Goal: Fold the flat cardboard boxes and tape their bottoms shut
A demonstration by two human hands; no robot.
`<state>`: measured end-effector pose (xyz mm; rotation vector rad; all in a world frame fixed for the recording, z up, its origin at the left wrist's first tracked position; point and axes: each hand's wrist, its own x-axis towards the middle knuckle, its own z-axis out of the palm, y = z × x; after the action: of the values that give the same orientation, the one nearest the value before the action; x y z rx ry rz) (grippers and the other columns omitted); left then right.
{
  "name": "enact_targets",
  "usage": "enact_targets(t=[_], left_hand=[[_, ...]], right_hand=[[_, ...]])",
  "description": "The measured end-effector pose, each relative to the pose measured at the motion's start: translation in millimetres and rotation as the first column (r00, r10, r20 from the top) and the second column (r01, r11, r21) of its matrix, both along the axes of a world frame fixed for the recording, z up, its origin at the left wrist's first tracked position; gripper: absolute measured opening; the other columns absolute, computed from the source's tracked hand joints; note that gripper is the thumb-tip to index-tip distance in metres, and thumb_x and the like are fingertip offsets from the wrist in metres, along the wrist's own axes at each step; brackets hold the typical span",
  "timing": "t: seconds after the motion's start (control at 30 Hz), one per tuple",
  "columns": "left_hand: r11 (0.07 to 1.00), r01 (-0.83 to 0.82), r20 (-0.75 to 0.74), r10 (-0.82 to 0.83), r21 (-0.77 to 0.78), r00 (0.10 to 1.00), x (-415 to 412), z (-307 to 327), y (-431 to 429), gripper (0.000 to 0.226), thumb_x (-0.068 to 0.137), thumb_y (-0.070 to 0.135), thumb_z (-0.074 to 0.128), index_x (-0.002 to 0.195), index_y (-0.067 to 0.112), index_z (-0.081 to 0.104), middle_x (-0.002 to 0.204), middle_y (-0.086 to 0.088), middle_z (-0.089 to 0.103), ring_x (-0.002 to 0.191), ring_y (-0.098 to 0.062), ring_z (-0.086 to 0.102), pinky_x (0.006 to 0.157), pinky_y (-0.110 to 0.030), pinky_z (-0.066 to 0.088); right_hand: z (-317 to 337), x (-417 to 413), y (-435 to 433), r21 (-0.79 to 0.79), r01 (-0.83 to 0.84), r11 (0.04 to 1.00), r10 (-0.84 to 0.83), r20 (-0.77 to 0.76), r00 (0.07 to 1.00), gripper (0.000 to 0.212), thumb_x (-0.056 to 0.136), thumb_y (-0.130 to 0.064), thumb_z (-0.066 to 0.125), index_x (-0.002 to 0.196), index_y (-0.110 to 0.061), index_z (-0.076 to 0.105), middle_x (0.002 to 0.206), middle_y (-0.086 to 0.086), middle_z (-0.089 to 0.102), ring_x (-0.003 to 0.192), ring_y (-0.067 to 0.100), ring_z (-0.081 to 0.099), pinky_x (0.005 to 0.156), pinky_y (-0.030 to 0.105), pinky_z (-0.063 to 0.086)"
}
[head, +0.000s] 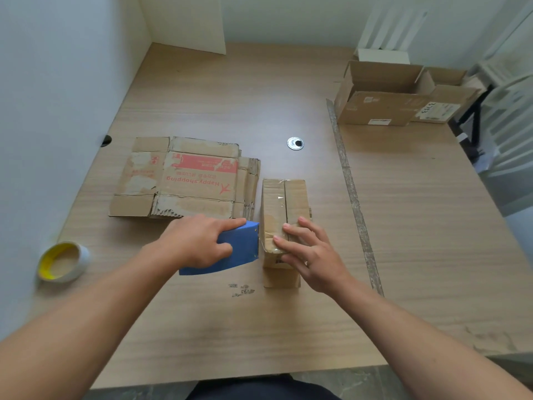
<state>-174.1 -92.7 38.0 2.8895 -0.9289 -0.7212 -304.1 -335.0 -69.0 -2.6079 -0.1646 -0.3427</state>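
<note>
One folded box (294, 197) stands under straight right fingers (298, 233); left fingers (230, 225) grip the tape dispenser (239, 251)

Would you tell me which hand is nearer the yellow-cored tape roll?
Left. The left hand, gripping the blue dispenser, is right of the roll; the right hand lies farther right, on the box.

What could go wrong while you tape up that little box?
The blue tape dispenser in the left hand sits close to the fingers of the right hand, so its cutter might nick them. The small box stands narrow and tall; a tug could tip it or wrinkle the tape.
</note>
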Motion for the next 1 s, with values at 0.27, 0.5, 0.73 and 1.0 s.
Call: enact_targets(t=[0.27, 0.5, 0.73, 1.0], left_hand=[[0.999, -0.053, 0.166, 0.055, -0.012, 0.985, -34.5, -2.0, -17.4, 0.063, 0.092, 0.040, 0.040, 0.149, 0.055, 0.016, 0.102, 0.000, 0.064, 0.095, -0.026, 0.058, 0.071, -0.032, 0.039], [0.990, -0.139, 0.186, 0.142, -0.033, 0.972, -56.3, -10.3, -26.5, 0.065, 0.091, 0.038, 0.039, 0.150, 0.050, 0.016, 0.101, -0.001, 0.065, 0.093, -0.027, 0.060, 0.077, -0.035, 0.049], [0.998, -0.064, 0.230, 0.060, 0.011, 0.971, -56.7, 6.3, -37.5, 0.059, 0.095, 0.033, 0.040, 0.150, 0.043, 0.021, 0.089, -0.003, 0.056, 0.090, -0.030, 0.060, 0.069, -0.035, 0.042], [0.996, 0.057, 0.259, -0.073, 0.069, 0.963, -43.0, 16.6, -39.4, 0.047, 0.095, 0.034, 0.043, 0.140, 0.040, 0.034, 0.086, -0.002, 0.044, 0.079, -0.029, 0.045, 0.065, -0.035, 0.036]], right_hand=[[3.3, 2.0, 9.3, 0.067, 0.066, 0.996, -0.065, -0.023, 0.998, 0.040, 0.090, -0.047, 0.055, 0.122, -0.028, 0.071, 0.133, 0.001, 0.061, 0.136, 0.026, 0.031, 0.108, 0.038, 0.032], [4.7, 3.9, 20.9, 0.125, 0.146, 0.981, -0.142, -0.036, 0.989, 0.040, 0.088, -0.051, 0.055, 0.113, -0.026, 0.075, 0.128, 0.002, 0.063, 0.135, 0.023, 0.029, 0.105, 0.036, 0.033], [15.4, 2.8, 22.4, 0.107, 0.213, 0.971, -0.197, -0.142, 0.970, 0.041, 0.088, -0.055, 0.056, 0.113, -0.028, 0.075, 0.130, -0.001, 0.061, 0.136, 0.030, 0.034, 0.101, 0.035, 0.038], [34.9, 4.1, 25.5, 0.048, 0.246, 0.968, -0.224, -0.274, 0.935, 0.031, 0.093, -0.041, 0.066, 0.120, -0.027, 0.071, 0.136, -0.004, 0.055, 0.140, 0.024, 0.024, 0.108, 0.032, 0.031]])
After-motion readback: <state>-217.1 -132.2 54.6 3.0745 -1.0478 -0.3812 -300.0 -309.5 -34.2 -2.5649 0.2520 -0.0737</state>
